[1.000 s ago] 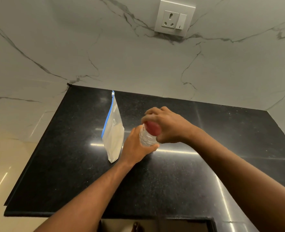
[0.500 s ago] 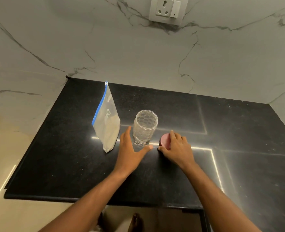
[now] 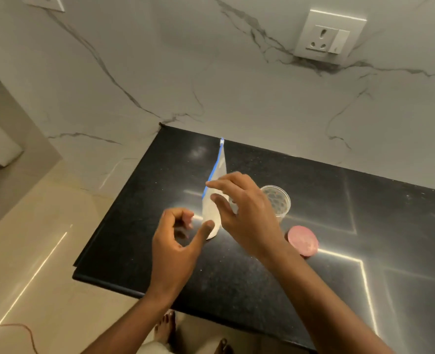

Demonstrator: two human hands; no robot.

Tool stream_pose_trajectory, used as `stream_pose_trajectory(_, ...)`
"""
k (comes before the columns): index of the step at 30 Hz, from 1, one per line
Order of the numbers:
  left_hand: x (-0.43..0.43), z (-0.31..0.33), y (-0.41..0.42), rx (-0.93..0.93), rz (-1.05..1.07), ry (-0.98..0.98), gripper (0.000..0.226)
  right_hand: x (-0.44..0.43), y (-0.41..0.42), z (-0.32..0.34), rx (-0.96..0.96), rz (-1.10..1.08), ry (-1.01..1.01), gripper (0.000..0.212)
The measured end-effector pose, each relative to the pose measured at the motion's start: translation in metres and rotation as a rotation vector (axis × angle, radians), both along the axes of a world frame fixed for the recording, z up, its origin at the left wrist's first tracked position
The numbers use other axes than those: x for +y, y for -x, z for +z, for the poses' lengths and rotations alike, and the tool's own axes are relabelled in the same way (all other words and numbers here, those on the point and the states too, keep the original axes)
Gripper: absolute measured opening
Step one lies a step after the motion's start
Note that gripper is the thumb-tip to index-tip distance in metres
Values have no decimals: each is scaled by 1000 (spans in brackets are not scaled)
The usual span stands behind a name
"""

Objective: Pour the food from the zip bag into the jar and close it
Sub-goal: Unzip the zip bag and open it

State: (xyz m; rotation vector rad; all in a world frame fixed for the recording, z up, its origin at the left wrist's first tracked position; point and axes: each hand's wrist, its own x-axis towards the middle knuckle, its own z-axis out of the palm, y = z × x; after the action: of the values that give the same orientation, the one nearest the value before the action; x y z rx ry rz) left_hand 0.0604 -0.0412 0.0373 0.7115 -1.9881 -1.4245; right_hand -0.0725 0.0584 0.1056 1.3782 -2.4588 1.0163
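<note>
The zip bag (image 3: 209, 213) stands upright on the black worktop (image 3: 237, 282), its blue zip strip running up the far edge to a small white slider at the top. The open jar (image 3: 279, 200) stands just to its right, and the pink lid (image 3: 302, 240) lies flat on the worktop, nearer and to the right of the jar.

Both hands are empty. The left hand (image 3: 175, 241) hovers near the bag's base in a loose C with its thumb tip at the lower corner - whether it touches I cannot tell. The right hand (image 3: 244, 213) hangs with spread, relaxed fingers in front of the bag's middle, gripping nothing.

The bag looks soft and light, its lower half full of pale food, so it would likely sag and slump if taken high. A sound hold is probably 1 hand under or round the filled lower part and the other pinching the top by the slider. The film may be slippery. The jar is clear and dimpled, stiff, light while empty - easy to knock over, so it should be steadied during pouring.

No brand or writing can be read on the bag, jar or lid; the wall socket (image 3: 323, 39) shows no legible marking either.
</note>
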Motion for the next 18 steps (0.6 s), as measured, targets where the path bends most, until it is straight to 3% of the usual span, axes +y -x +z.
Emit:
stream_pose_trajectory(2,-13,9,10,44,-18,-34,41,-21,13,5,-11,-28,-36,25)
stream_pose_trajectory(5,-36,21,39,137,-61,-132,28,-46,52,18,-145,-200,-18,22)
stream_pose_trajectory(8,-68,26,84,94,-63,-217,26,-69,90,34,-199,-317,-148,53)
stream_pose_trajectory(10,-92,26,116,-8,-104,-168,29,-82,104,38,-214,-347,-264,70)
stream_pose_trajectory(14,-127,31,164,-162,-366,-9,41,-101,112,33,-230,-340,-330,30)
stream_pose_trajectory(18,-144,40,183,-117,-619,-17,28,-97,114,25,-285,-277,-290,17)
